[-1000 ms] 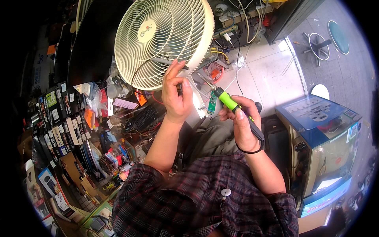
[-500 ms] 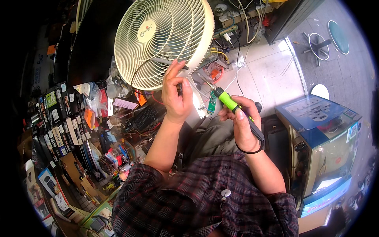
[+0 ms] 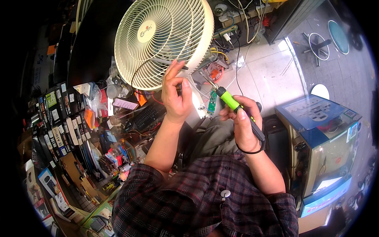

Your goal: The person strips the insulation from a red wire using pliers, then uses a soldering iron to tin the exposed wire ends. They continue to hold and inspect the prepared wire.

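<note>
Right hand (image 3: 245, 125): fingers pinching green-black tool (image 3: 230, 102), below right of fan (image 3: 164, 39) | left hand (image 3: 176, 96): by fan's lower rim, fingers bent at slim dark-tipped tool (image 3: 185, 67), grip I cannot tell | green circuit board (image 3: 212, 104): below right of fan

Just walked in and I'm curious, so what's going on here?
A person in a dark plaid shirt has both hands raised in front of them. The right hand grips a green-and-black tool, likely a soldering iron, near a green circuit board; whether it touches anything is unclear. The left hand has its fingertips at a slim grey-and-black piece, near the rim of a cream fan; its grip is hard to make out.
</note>
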### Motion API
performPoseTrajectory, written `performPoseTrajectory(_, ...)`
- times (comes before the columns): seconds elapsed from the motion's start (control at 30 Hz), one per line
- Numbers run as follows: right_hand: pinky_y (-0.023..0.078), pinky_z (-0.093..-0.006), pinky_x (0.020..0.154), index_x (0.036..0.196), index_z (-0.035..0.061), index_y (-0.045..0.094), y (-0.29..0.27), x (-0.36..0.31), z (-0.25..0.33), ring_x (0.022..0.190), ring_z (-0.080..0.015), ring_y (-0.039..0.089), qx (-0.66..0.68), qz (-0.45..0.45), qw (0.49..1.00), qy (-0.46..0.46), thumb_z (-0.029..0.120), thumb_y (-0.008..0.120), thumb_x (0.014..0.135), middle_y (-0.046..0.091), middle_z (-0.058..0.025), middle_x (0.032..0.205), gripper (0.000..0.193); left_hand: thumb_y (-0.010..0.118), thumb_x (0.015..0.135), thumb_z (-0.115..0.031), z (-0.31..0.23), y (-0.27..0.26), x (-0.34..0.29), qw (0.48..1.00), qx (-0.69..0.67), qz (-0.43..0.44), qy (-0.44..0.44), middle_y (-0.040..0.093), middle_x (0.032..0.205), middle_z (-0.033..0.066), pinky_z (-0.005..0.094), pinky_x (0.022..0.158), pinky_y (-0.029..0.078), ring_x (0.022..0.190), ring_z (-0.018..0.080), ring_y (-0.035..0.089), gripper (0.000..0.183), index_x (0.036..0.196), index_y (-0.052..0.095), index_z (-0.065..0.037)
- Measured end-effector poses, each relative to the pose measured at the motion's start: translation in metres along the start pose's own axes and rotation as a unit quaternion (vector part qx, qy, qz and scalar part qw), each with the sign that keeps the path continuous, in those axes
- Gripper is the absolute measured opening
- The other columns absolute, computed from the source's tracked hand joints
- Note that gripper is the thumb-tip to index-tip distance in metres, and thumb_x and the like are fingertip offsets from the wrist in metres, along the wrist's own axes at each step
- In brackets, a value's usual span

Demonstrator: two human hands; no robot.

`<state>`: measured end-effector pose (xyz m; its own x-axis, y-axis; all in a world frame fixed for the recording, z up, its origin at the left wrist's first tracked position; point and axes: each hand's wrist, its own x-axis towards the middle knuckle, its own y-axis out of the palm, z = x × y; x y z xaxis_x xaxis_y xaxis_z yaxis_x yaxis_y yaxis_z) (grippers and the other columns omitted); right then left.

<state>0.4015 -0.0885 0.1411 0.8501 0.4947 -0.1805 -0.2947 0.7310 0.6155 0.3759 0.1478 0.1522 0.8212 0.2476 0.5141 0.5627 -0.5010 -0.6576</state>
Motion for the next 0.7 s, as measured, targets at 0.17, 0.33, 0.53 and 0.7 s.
performPoseTrajectory(0.17, 0.059, -0.0363, 0.093, 0.144, -0.0035, 0.056, 0.0, 0.001, 0.001, 0.098, -0.0217, 0.073, 0.005, 0.002, 1.0, -0.008, 0.031, 0.064, 0.111, 0.073, -0.0178, 0.116, 0.049, 0.053, 0.11, -0.008, 0.001, 0.0, -0.001, 1.0, -0.018, -0.005, -0.009, 0.064, 0.146, 0.0268, 0.053, 0.124, 0.037, 0.151, 0.0445, 0.05, 0.007, 0.111, 0.052, -0.002)
performPoseTrajectory(0.33, 0.059, -0.0364, 0.093, 0.144, -0.0036, 0.057, -0.001, 0.0, 0.005, 0.099, -0.0225, 0.073, 0.004, -0.007, 1.0, -0.011, 0.031, 0.064, 0.111, 0.073, -0.0178, 0.115, 0.048, 0.053, 0.11, -0.01, -0.001, -0.001, -0.002, 1.0, -0.019, -0.01, -0.016, 0.064, 0.147, 0.0267, 0.0528, 0.126, 0.035, 0.154, 0.0442, 0.046, 0.008, 0.11, 0.052, -0.002)
performPoseTrajectory(0.53, 0.058, -0.0355, 0.094, 0.144, -0.0024, 0.057, -0.016, -0.019, 0.02, 0.103, -0.0209, 0.072, -0.028, -0.036, 0.999, -0.017, 0.023, 0.064, 0.111, 0.071, -0.015, 0.12, 0.043, 0.054, 0.111, -0.009, -0.005, -0.001, -0.019, 0.995, -0.06, -0.073, -0.028, 0.062, 0.149, 0.0266, 0.0489, 0.123, 0.041, 0.143, 0.0374, 0.056, 0.009, 0.109, 0.053, 0.0)
performPoseTrajectory(0.7, 0.056, -0.0359, 0.094, 0.142, -0.0009, 0.06, -0.059, -0.04, 0.053, 0.106, -0.0211, 0.071, -0.139, -0.026, 0.98, -0.14, 0.016, 0.065, 0.107, 0.066, -0.0155, 0.122, 0.039, 0.051, 0.112, -0.001, -0.069, 0.003, -0.019, 0.993, -0.116, -0.003, -0.009, 0.07, 0.13, 0.0228, 0.0451, 0.112, 0.051, 0.12, 0.0326, 0.068, 0.015, 0.121, 0.062, 0.005)
